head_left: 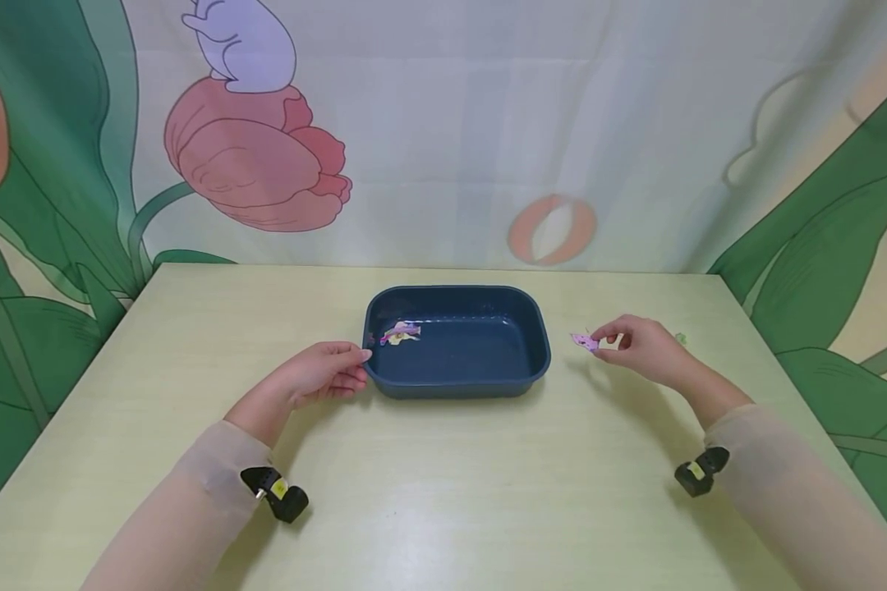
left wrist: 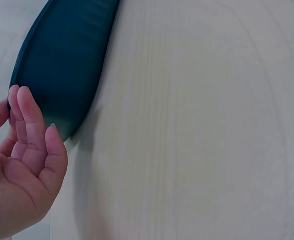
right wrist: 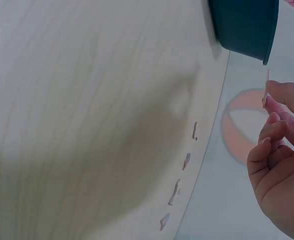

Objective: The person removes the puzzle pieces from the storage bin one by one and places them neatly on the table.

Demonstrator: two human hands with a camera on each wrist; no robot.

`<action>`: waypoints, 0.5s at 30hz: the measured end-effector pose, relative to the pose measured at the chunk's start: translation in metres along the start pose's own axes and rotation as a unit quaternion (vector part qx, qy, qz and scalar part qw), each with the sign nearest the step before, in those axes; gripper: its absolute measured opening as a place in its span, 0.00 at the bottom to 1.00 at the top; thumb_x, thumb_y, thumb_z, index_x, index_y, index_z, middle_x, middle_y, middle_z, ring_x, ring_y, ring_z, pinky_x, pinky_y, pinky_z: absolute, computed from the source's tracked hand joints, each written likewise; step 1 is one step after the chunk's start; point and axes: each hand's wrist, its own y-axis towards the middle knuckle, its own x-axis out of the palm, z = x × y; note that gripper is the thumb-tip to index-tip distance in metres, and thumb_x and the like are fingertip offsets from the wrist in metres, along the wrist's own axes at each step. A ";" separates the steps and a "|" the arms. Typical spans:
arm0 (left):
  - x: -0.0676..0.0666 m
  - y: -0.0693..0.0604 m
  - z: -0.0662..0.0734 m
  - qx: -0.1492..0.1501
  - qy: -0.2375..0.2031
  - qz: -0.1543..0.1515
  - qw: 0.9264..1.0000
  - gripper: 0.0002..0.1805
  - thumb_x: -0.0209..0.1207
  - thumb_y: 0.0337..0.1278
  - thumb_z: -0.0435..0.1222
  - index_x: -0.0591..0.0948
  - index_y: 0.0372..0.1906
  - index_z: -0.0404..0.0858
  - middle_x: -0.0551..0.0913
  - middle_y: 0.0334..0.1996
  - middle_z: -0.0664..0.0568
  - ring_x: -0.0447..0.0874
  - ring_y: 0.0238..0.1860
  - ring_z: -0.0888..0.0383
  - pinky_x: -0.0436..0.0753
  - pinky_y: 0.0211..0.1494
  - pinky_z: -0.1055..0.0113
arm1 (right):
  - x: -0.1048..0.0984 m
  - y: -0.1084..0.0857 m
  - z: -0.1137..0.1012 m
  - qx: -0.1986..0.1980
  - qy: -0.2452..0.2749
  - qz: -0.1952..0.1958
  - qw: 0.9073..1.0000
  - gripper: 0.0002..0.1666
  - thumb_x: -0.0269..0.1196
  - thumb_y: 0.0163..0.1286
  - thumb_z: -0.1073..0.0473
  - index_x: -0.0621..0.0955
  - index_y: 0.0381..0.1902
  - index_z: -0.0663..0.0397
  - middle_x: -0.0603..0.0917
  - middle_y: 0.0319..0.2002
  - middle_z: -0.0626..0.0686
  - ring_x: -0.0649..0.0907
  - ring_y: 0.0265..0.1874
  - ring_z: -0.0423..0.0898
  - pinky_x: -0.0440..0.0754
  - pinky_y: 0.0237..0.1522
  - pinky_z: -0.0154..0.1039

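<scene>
Pale sleeve (head_left: pixel 798 484), right hand (head_left: pixel 646 351), pinching purple piece (head_left: pixel 584 341)

Tray (head_left: pixel 473 353): dark blue all over
Piece in the tray (head_left: pixel 402 332): purple and pink, with some pale yellow
Piece right of the tray (head_left: pixel 585 341): light purple with little dark marks
Table (head_left: pixel 429 492): pale creamy yellow with faint wood lines
Cloth behind the tray (head_left: pixel 443 148): whitish, with a pink-red flower (head_left: pixel 255 160), a pale purple animal (head_left: pixel 247 45) and big green leaves (head_left: pixel 850 246)
Sleeves (head_left: pixel 798 484): plain pale beige
Wrist cameras (head_left: pixel 698 472): black, with yellow stickers
</scene>
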 end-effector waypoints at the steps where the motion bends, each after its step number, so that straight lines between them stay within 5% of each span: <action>1: 0.000 0.000 0.000 0.000 0.000 0.001 1.000 0.12 0.51 0.67 0.42 0.75 0.35 0.36 0.80 0.26 0.51 0.79 0.29 0.57 0.80 0.39 0.66 | 0.000 0.000 0.002 0.001 0.000 0.000 1.000 0.18 0.65 0.61 0.58 0.81 0.49 0.57 0.76 0.39 0.56 0.71 0.36 0.51 0.73 0.31 0.39; 15: 0.000 0.000 0.000 -0.005 0.001 0.003 1.000 0.12 0.52 0.67 0.42 0.74 0.35 0.37 0.80 0.26 0.50 0.79 0.29 0.58 0.80 0.38 0.66 | 0.004 0.002 0.016 0.021 0.012 -0.017 1.000 0.16 0.65 0.62 0.58 0.81 0.46 0.60 0.77 0.41 0.59 0.71 0.35 0.51 0.72 0.31 0.39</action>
